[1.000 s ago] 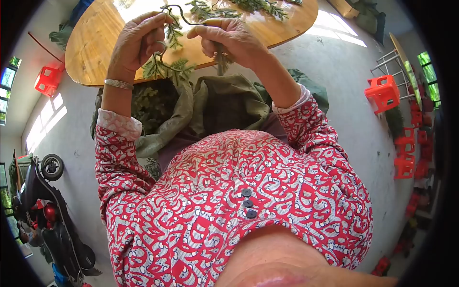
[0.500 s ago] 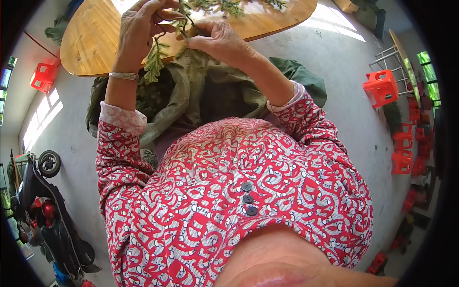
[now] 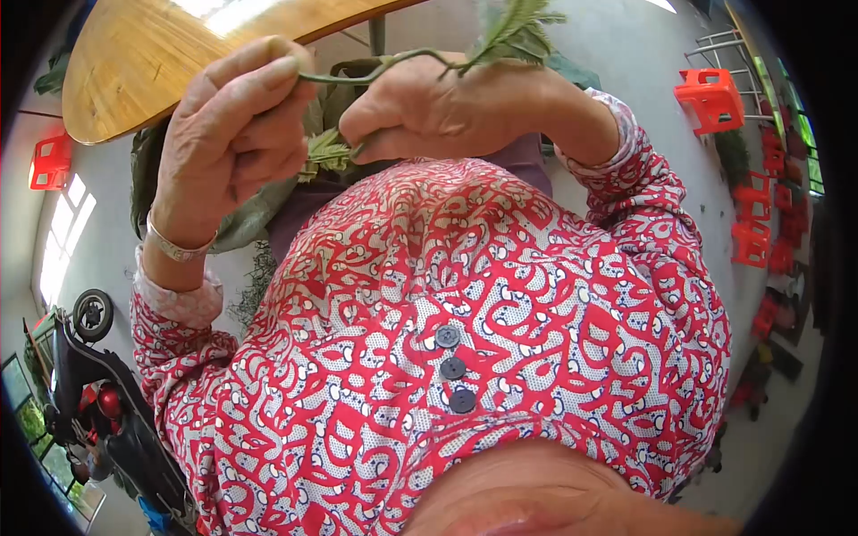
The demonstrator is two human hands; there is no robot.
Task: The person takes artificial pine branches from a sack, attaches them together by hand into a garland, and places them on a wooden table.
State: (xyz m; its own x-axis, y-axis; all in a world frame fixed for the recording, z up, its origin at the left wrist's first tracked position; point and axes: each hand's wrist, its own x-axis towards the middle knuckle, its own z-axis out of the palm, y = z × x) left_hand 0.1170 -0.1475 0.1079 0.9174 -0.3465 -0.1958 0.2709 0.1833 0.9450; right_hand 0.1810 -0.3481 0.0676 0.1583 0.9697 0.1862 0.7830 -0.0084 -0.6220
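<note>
Close in front of my chest, my left hand (image 3: pixel 237 134) pinches one end of a thin, bent green stem (image 3: pixel 335 80) between thumb and forefinger. The stem runs rightward along the upper side of my right hand (image 3: pixel 456 112) and ends in a fern-like, needled green sprig (image 3: pixel 514 36). My right hand is closed, its fingertips pointing left toward my left hand. A second leafy tip (image 3: pixel 327 154) pokes out below its fingertips, and I cannot tell whether it belongs to the same stem. The right palm and some fingers are hidden.
A wooden table (image 3: pixel 116 71) stands at the upper left. Behind my hands are dark green sacks (image 3: pixel 259 219), partly covered. Red stools stand at the left (image 3: pixel 51 163) and right (image 3: pixel 709 100). A black scooter (image 3: pixel 116 402) is parked at lower left.
Both hands have come back from the table edge toward my chest, bringing the green stem along. The view has shifted, showing less table; the sprigs lying on it are out of view.
</note>
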